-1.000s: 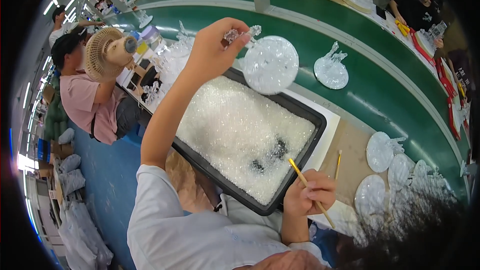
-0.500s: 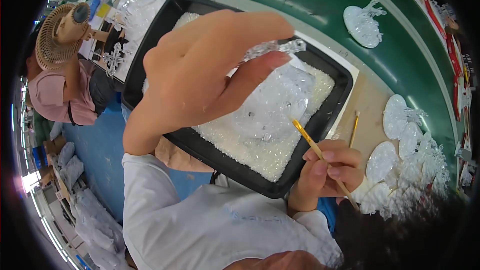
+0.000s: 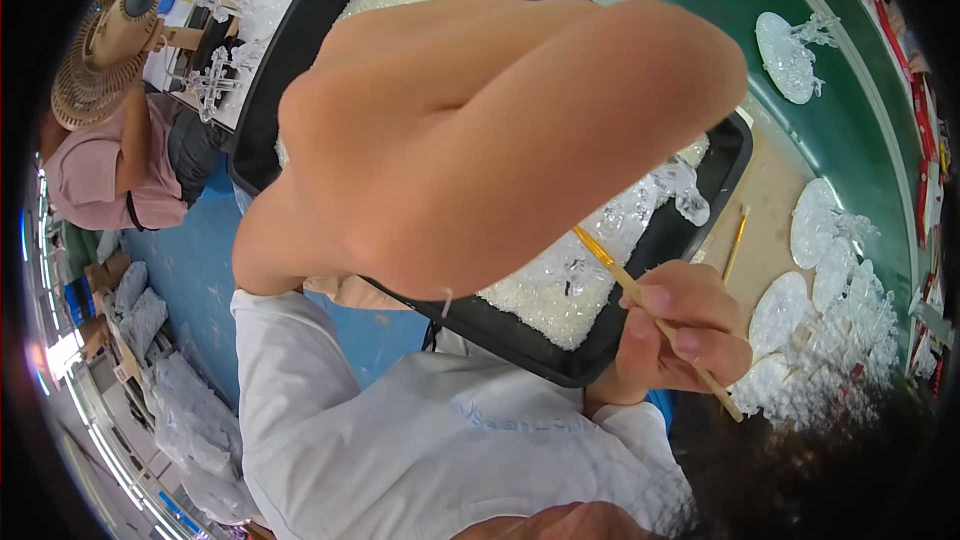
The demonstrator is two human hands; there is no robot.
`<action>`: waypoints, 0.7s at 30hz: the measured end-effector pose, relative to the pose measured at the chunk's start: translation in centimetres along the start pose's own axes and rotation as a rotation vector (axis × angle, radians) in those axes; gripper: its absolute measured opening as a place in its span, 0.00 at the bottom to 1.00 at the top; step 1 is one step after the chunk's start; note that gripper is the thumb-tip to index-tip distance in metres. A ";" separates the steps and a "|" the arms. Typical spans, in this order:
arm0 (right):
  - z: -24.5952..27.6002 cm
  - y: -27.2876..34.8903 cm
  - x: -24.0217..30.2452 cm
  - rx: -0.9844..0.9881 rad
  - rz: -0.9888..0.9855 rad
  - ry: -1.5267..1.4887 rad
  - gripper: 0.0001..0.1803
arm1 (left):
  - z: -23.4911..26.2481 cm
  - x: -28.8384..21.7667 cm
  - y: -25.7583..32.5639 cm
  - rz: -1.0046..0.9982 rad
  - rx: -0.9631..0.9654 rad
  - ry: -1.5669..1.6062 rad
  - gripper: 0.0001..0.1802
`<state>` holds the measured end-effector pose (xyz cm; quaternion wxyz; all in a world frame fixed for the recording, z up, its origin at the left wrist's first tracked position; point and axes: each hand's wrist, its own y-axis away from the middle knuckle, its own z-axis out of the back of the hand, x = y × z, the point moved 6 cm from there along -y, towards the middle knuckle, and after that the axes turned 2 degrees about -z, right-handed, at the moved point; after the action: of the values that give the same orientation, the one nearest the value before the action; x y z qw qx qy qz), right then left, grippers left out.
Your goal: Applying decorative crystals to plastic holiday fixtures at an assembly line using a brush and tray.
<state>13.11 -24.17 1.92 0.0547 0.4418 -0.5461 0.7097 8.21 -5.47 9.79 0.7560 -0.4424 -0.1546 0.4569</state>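
My left hand [image 3: 500, 140] looms large over a black tray [image 3: 735, 155], its fingers bent and the tips hidden behind it. A clear plastic ornament [image 3: 632, 220] shows past the hand's lower right edge, apparently in its grip; the grip itself is out of sight. White glittery granules [image 3: 550, 315] fill the tray beneath. Between thumb and fingers, my right hand [image 3: 690, 325] holds a thin paintbrush [image 3: 637, 290] with a pale wooden handle and yellow end. The brush tip points up-left, close to the ornament; whether they touch, I cannot tell.
Clear oval ornaments [image 3: 790, 310] pile up at right, beside a second brush [image 3: 735, 245]. Another clear ornament [image 3: 787, 60] lies on the green surface [image 3: 690, 0]. At far left, a person in pink [image 3: 105, 155] is near a beige fan [image 3: 115, 40].
My left hand has turned and come closer to the view, covering more of the ornament. The ornament's end has swung down and right. My right hand still holds the brush.
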 end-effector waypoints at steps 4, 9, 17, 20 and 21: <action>-0.4 -0.2 0.3 0.047 -0.008 0.093 0.14 | -0.1 0.6 0.1 -0.074 0.024 0.020 0.17; 0.7 0.8 0.1 -0.093 -0.039 -0.014 0.13 | -0.1 0.6 -0.8 -0.062 0.103 0.013 0.17; 0.1 0.6 0.3 0.006 -0.049 0.035 0.13 | -0.2 -0.2 -2.0 0.121 0.274 -0.062 0.18; 0.1 0.2 0.0 -0.155 0.021 0.002 0.13 | -0.5 -0.8 -1.9 0.202 0.251 -0.052 0.18; -0.2 -0.1 0.0 -0.105 0.092 0.032 0.14 | -0.6 -0.7 -1.8 0.201 0.259 -0.051 0.18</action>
<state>13.08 -23.94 2.01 0.0536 0.4015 -0.6012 0.6889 9.23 -6.70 11.00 0.7531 -0.3429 -0.0687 0.5572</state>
